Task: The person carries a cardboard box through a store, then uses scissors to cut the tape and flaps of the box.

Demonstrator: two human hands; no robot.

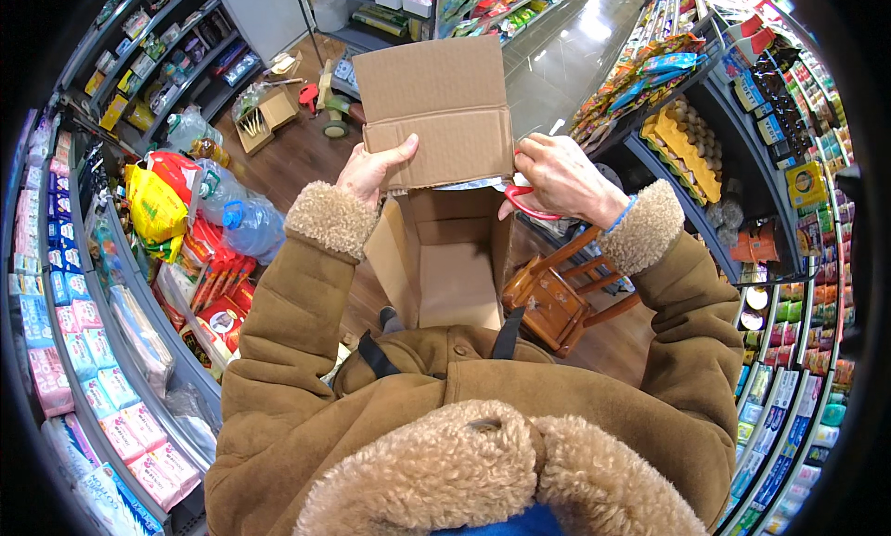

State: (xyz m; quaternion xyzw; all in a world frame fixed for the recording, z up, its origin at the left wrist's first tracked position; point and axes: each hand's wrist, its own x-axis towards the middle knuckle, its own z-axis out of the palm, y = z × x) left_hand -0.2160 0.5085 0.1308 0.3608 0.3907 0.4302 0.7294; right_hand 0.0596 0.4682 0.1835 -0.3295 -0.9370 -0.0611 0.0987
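Observation:
A tall cardboard box (459,278) stands open in front of me, its inner walls and bottom bare. My left hand (376,166) grips the left edge of its raised cardboard flap (435,83), the thumb lying on the flap's face. At the flap's right edge, my right hand (560,177) is closed around red-handled scissors (530,205). The scissors' blades are hidden, so how far apart they are cannot be told. Another flap (393,257) folds outward on the box's left side.
A small wooden chair (550,306) stands right of the box. Water jugs (250,223) and bagged goods (156,205) crowd the left. A small carton (268,118) lies on the floor ahead. Egg trays (679,156) sit on the right shelf; stocked shelves curve along both sides.

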